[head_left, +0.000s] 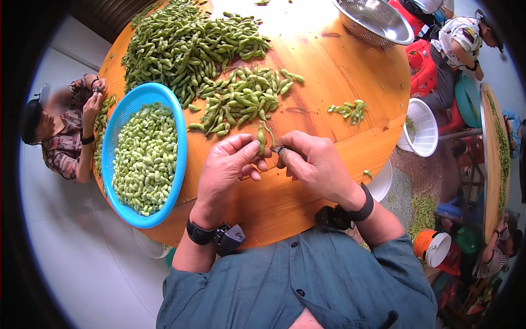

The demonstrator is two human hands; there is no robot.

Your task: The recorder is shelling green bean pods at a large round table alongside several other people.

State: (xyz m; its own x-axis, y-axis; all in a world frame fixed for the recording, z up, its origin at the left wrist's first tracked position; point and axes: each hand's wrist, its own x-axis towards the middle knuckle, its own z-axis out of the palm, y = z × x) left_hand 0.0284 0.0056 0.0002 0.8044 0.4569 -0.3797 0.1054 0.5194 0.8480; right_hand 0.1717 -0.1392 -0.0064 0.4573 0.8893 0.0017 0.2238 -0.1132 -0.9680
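My left hand (pixel 233 164) pinches a green soybean pod (pixel 261 140) between thumb and fingers, above the near part of the round wooden table. Close beside it, my right hand (pixel 315 162) is closed, its fingertips almost meeting the left ones. A thin green stem (pixel 269 131) runs down to the right fingertips, where a small dark piece shows; its kind is unclear. Just beyond my hands lies a small heap of pods (pixel 246 98), with a larger pod pile (pixel 186 49) behind it. Left of my hands, a blue basket (pixel 179 159) holds shelled green beans (pixel 143 159).
Some loose pods or husks (pixel 350 111) lie on the table (pixel 318 71) at right. A metal colander (pixel 378 22) stands at the far right edge, a white basket (pixel 422 129) below it. One person (pixel 66 131) works at left; others are by another table (pixel 493 159) at right.
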